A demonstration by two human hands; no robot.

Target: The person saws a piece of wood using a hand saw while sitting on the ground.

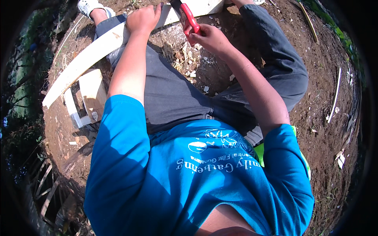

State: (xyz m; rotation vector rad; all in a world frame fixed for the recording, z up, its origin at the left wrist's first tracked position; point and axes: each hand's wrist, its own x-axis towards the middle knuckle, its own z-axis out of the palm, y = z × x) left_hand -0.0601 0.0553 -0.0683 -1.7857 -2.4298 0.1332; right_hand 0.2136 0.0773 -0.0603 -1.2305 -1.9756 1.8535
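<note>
A long pale wooden plank (84, 59) slants from the left up to the top of the view, crossing over my left leg. My left hand (142, 19) is closed over the plank's upper part. In my right hand (210, 38) is a handsaw with a red looped handle (190, 17), gripped at its lower end. Its dark blade (176, 4) lies over the plank near the top edge, and most of the blade is out of view. A gap separates my two hands, with the saw nearer the right one.
Wood chips (189, 57) litter the soil between my legs. Left of my left leg stand a pale wood block (93, 88) and a white frame-like piece (73, 108). Thin wood strips (334, 94) lie on the ground at right. Greenery (23, 94) borders the left side.
</note>
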